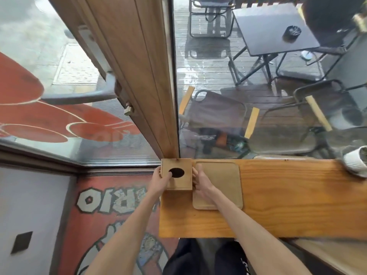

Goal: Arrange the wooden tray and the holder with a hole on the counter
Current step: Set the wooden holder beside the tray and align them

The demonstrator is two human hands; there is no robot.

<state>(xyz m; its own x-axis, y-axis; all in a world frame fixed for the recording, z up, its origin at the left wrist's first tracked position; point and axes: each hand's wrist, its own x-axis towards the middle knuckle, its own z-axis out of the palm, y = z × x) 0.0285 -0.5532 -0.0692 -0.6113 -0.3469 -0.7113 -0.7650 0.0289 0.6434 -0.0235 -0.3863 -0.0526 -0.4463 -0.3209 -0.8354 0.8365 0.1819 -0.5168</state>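
Head view: both hands' fingers clamped on holder at counter corner; tray touching, white pot far rt.

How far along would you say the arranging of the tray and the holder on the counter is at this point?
The wooden tray already lies flat on the counter, near the window. The holder, hole facing up, sits at the counter's far left corner, gripped on either side by the left hand and right hand. What remains is squaring it beside the tray and letting go.
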